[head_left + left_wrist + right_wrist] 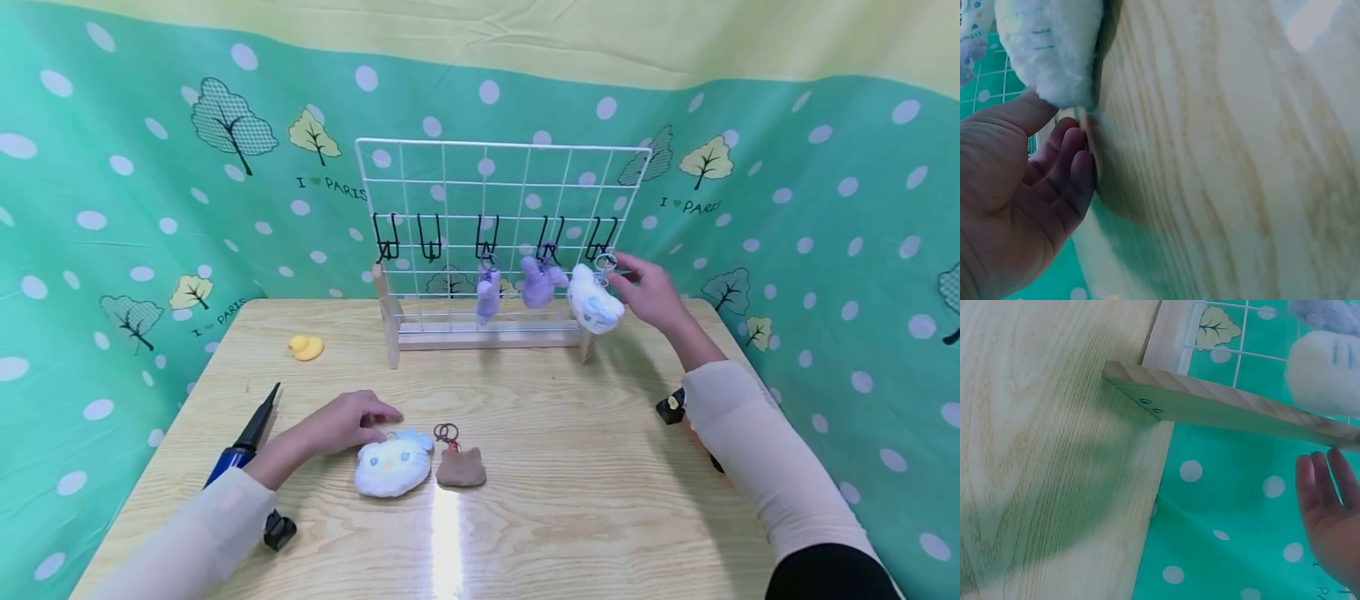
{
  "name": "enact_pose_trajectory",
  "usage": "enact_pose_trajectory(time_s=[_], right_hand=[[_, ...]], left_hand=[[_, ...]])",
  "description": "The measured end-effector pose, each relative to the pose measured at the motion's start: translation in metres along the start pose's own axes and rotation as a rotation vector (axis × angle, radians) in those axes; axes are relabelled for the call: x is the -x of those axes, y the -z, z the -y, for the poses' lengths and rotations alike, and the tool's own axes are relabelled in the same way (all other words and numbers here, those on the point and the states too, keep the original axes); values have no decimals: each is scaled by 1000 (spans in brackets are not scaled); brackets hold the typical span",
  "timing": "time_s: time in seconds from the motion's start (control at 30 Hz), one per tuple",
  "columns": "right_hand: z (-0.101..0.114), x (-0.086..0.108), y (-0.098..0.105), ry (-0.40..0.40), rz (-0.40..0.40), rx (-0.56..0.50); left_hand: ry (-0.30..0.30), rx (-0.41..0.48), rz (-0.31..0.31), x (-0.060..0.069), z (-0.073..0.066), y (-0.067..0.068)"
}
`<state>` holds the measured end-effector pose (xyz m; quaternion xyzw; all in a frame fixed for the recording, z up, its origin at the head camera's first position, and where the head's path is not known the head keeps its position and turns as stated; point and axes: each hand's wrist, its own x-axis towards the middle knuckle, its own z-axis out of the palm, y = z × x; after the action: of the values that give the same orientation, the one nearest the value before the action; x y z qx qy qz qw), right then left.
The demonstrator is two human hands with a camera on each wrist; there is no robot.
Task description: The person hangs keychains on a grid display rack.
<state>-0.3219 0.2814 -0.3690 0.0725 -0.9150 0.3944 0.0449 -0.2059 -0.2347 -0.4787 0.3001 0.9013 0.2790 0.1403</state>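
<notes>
My left hand (352,422) rests by a white plush cat keychain (392,467) with a blue bow on the table. Its thumb lies against the plush in the left wrist view, with the other fingers loosely bent. At the rack's far-right hook (600,237), my right hand (651,290) pinches the metal ring (606,262) of another white plush keychain (594,300). That plush hangs tilted; whether its ring sits on the hook is unclear. In the right wrist view, the thumb's grip is hidden and several fingers (1319,481) extend near the wooden rack foot (1210,400).
A white wire rack (502,179) with black hooks holds two purple plush keychains (488,296). A brown cat-shaped keychain (461,468) lies beside the white plush. A yellow toy duck (306,347) and a blue-and-black tool (243,442) are at left; a black object (670,407) lies under the right sleeve.
</notes>
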Motion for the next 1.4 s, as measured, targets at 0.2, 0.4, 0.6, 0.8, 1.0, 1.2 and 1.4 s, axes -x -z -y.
enact_pose_trajectory(time_s=[0.2, 0.4, 0.6, 0.8, 1.0, 1.2, 1.4], right_hand=[[-2, 0, -2, -13, 10, -22], [-6, 2, -5, -35, 11, -67], [-13, 1, -8, -27, -11, -112], [-14, -1, -9, -20, -8, -113], [-13, -1, -8, -27, -1, -113], [-13, 0, -9, -19, -10, -116], [-13, 0, -10, -15, -10, -114]], left_hand=[[-3, 6, -13, 0, 0, -5], [-24, -7, -43, -1, 5, -10], [-22, -12, -44, -2, 6, -10], [-6, -7, -45, -2, 5, -10], [14, 4, -77, -4, 6, -11], [27, -43, -107, -5, 7, -13], [83, -9, -105, -5, 4, -10]])
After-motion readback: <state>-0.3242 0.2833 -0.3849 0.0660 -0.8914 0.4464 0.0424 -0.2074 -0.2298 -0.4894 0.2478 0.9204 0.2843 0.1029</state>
